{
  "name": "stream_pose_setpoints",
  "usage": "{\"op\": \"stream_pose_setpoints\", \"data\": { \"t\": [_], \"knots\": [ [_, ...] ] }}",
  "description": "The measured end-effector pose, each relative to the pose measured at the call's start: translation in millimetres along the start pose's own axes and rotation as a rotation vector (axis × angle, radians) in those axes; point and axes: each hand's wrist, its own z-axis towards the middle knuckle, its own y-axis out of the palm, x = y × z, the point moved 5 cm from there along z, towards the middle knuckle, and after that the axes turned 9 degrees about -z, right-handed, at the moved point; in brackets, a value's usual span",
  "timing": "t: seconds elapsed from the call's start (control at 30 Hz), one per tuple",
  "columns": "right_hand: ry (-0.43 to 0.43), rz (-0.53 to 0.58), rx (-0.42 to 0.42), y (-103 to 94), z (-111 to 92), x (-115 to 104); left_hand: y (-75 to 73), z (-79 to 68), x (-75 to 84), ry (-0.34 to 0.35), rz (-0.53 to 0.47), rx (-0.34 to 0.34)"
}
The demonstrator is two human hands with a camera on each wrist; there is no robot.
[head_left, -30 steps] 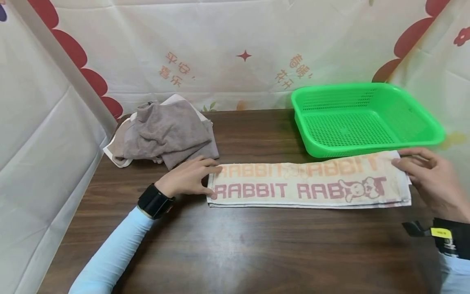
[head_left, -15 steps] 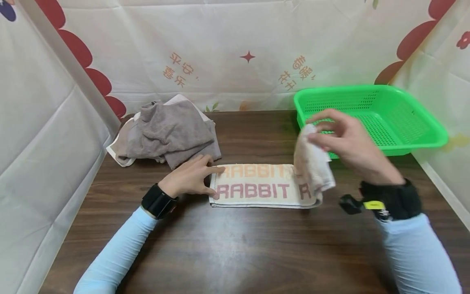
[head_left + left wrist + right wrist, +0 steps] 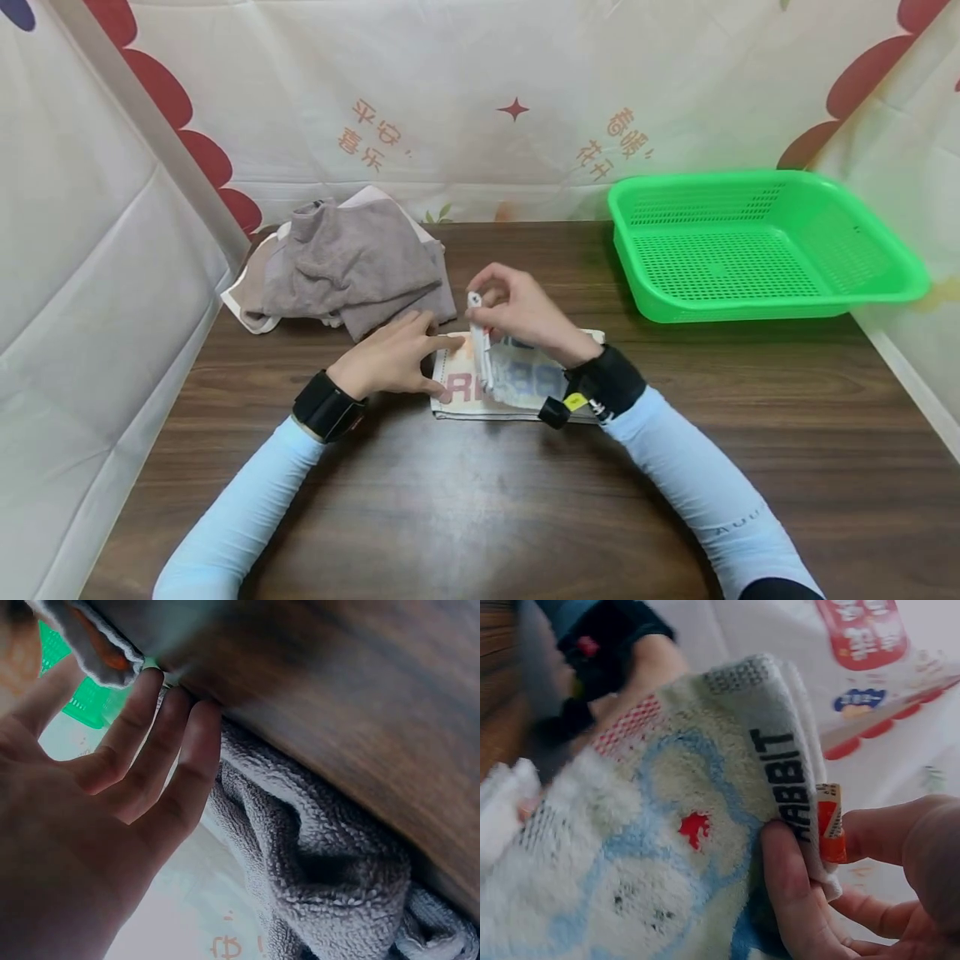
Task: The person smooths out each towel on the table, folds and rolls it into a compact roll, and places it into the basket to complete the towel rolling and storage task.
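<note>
A white towel (image 3: 459, 385) printed with RABBIT lettering lies folded in a strip on the table. My right hand (image 3: 517, 308) pinches its free end, raised and folded over toward the left end. In the right wrist view that end of the towel (image 3: 682, 825) shows blue outlines, a red patch and an orange tag, gripped between thumb and fingers. My left hand (image 3: 397, 354) rests at the strip's left end, thumb and index finger spread on its edge. The left wrist view shows the fingers (image 3: 196, 742) of that hand fairly straight, beside the grey towel (image 3: 322, 862).
A crumpled pile of grey and white towels (image 3: 352, 267) sits at the back left, close behind my left hand. At the back right stands a green plastic basket (image 3: 750, 310). A printed white cloth (image 3: 450, 50) hangs around the wooden table (image 3: 465, 508).
My right hand has carried the towel's right end leftward, lifting it over the strip almost to my left hand. The left hand has stayed at the left end.
</note>
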Motion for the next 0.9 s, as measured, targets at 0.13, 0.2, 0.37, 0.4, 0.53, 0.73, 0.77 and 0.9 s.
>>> {"op": "stream_pose_setpoints", "data": {
  "t": [0.13, 0.2, 0.37, 0.4, 0.53, 0.73, 0.77, 0.9],
  "knots": [
    [0.007, -0.028, -0.043, 24.2, 8, 9, -0.9, 0.9, 0.5, 0.011, 0.036, 0.007],
    [0.009, -0.054, -0.042, 32.7, 12, 15, -1.5, 0.9, 0.3, 0.016, 0.048, 0.016],
    [0.036, -0.079, -0.028, 49.2, 18, 32, -1.6, 1.2, -0.8, 0.035, 0.012, 0.045],
    [0.043, -0.069, -0.030, 52.0, 19, 35, -1.4, 1.3, -1.4, 0.035, -0.003, 0.045],
    [0.069, -0.002, -0.033, 59.3, 20, 45, -3.6, -0.5, -4.5, -0.004, -0.049, 0.009],
    [0.102, 0.146, -0.045, 63.0, 19, 50, -12.6, -6.7, -4.0, -0.018, -0.160, -0.011],
    [0.105, 0.160, -0.048, 62.8, 19, 51, -13.2, -6.8, -3.3, -0.013, -0.165, -0.004],
    [0.100, 0.161, -0.073, 58.5, 15, 54, -11.3, -4.4, -0.8, -0.012, -0.113, 0.015]
  ]
}}
